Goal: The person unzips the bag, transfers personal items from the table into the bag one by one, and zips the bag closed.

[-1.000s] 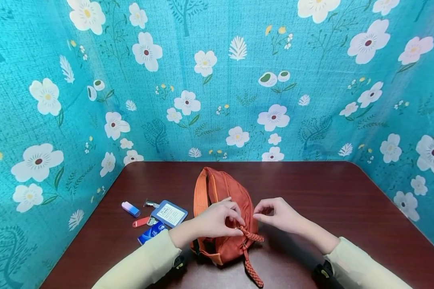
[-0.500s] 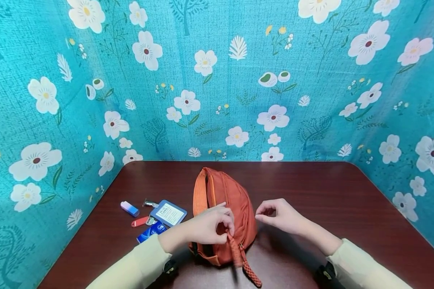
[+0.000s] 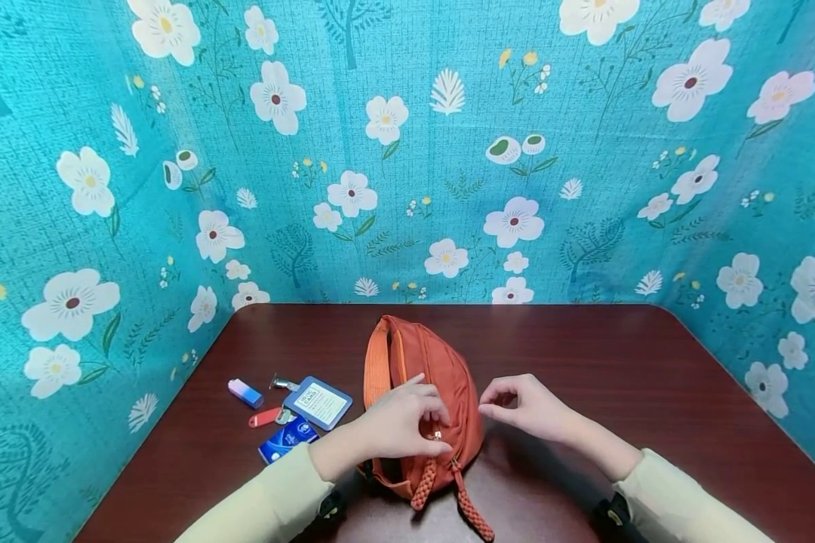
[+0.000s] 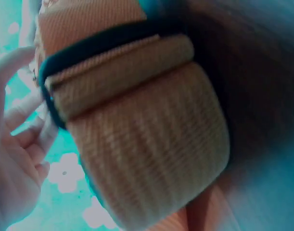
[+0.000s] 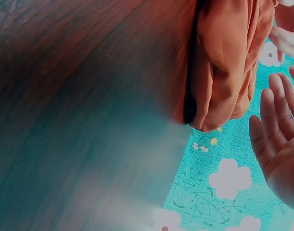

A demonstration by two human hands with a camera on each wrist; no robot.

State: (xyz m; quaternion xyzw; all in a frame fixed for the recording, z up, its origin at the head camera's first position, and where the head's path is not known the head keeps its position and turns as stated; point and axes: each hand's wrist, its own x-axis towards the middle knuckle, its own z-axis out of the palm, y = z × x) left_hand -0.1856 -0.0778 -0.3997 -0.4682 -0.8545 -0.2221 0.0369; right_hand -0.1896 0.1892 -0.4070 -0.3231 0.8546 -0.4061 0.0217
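Note:
A small rust-orange bag (image 3: 451,377) stands on the dark table. My left hand (image 3: 397,422) is over its left side, thumb and fingers apart around a metal zipper slider (image 3: 438,435). From that slider hangs a braided zipper pull (image 3: 424,484); a second braided pull (image 3: 474,507) trails onto the table. Just right of the bag is my right hand (image 3: 526,406), fingers loosely bent and holding nothing. In the left wrist view, the bag's webbing strap (image 4: 147,139) covers much of my hand's surroundings. The right wrist view shows my right hand (image 5: 286,149) with relaxed fingers near the bag.
Left of the bag lie a blue ID card holder (image 3: 321,403), a blue packet (image 3: 287,439), a red object with a metal end (image 3: 265,417) and a pink-and-blue stick-like item (image 3: 246,394). A floral curtain (image 3: 407,188) surrounds the table (image 3: 584,347).
My left hand drew the zipper pull leftward and toward me, then let it go; the pull now hangs down the bag's front. My right hand has stayed nearly still.

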